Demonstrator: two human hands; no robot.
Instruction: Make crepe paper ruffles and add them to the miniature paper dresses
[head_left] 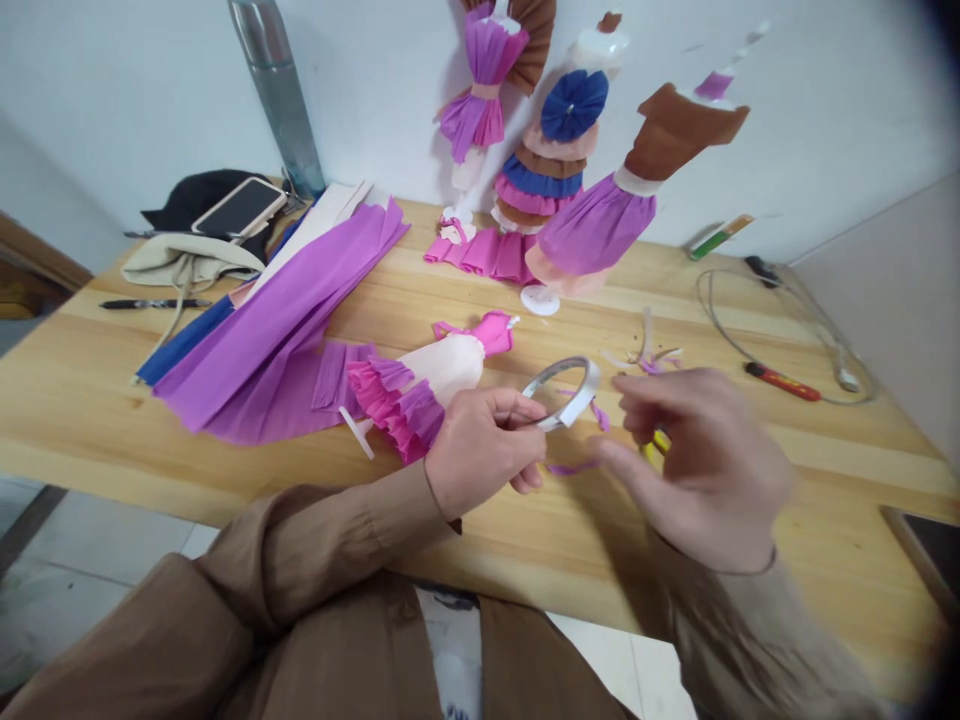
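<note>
A white ring-shaped roll of tape (564,392) is pinched in the closed left hand (484,450) above the wooden table (90,400). The right hand (697,460), blurred, is held just beside it with fingers loosely spread, a thin purple paper strip (574,466) between the hands. A small doll form in pink crepe paper (427,385) is laid just behind the left hand.

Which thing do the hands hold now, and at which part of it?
The left hand pinches the roll of tape by its lower rim. The right hand is blurred; something yellow shows under its fingers, but whether it is held cannot be told.
</note>
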